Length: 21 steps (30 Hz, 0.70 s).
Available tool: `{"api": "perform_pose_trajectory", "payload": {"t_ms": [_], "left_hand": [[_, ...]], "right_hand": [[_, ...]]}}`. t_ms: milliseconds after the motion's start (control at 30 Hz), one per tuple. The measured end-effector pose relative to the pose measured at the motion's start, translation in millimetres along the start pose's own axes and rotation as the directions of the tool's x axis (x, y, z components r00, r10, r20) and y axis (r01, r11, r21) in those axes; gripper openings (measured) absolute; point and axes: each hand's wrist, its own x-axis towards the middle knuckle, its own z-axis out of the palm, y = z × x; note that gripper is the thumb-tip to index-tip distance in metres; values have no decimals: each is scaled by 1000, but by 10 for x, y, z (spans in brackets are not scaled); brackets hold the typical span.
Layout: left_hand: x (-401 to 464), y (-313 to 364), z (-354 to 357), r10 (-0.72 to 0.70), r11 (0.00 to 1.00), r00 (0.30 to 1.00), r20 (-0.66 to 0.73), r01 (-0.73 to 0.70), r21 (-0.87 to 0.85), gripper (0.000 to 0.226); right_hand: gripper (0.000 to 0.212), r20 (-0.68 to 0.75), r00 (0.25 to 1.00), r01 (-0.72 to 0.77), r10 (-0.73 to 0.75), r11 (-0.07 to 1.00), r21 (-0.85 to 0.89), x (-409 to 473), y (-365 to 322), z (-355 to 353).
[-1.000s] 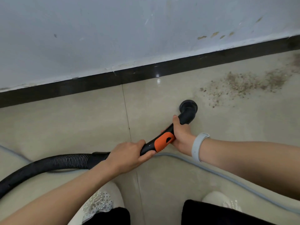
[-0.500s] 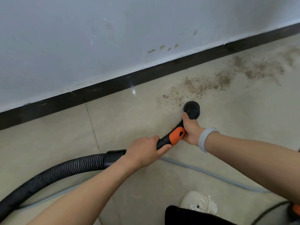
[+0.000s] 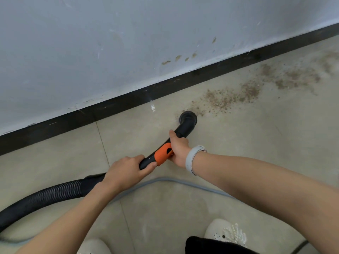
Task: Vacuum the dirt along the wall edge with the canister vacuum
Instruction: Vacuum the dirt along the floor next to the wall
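Firmly both hands, left hand [image 3: 126, 170] and right hand [image 3: 178, 146], grip vacuum handle [image 3: 161, 156].

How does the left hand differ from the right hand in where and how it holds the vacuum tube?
The left hand grips the tube behind the orange collar, near the ribbed hose; the right hand grips ahead of it, near the nozzle. Only the right wrist wears a pale band. Both curl round the tube.

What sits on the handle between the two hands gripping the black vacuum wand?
In the head view, an orange plastic collar wraps the black wand between the left hand and the right hand; both hands touch it.
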Motion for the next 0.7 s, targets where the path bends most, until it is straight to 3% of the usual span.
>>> {"api": "perform_pose_trajectory", "payload": {"t_ms": [67,200,433,700], "left_hand": [[-17,51,-10,-14,1000,1000,11,14,-27,44],[-18,232,-31,28,999,998,55,-25,-46,42],[-15,418,18,153,961,984,94,-171,219,46],[-144,-60,-26,143,955,986,80,-159,252,46]], "right_hand": [[38,47,999,-30,28,998,59,3,41,-11],[46,-15,999,34,-35,998,-61,73,-28,-143],[49,-170,979,93,-116,986,-140,119,-389,-623],[54,-184,978,52,-96,971,-232,-88,-141,-200]]}}
